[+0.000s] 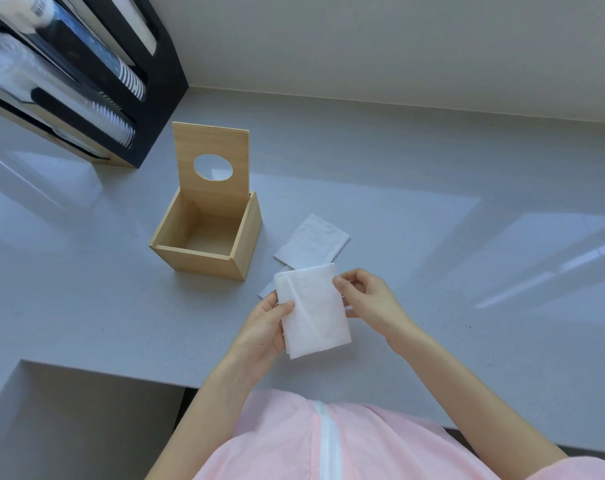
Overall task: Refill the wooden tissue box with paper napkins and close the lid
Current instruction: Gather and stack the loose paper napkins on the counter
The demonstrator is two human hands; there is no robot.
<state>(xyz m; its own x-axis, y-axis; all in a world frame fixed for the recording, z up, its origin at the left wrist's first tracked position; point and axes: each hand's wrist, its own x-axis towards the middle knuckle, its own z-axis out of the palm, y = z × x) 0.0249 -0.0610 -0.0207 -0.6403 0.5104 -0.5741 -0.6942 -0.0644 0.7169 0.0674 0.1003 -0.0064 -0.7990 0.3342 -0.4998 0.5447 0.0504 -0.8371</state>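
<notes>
Upper left, a black cup dispenser [86, 74] holds stacked cups. Centre-left, the wooden tissue box [207, 237] stands empty, lid [213, 168] upright. Lower centre, left hand [264, 329] and right hand [367, 296] pinch a folded napkin [313, 310]; spare napkins [313, 242] lie on the counter [432, 237] behind.

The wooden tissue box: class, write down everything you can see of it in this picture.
The wooden tissue box is a pale, light-wood cube with thin walls. It stands upright on the grey counter, left of the loose napkins. Its lid, a flat panel with an oval dispensing hole, stands raised at the back edge. The inside looks empty, its bare bottom showing. Neither hand touches it.
</notes>
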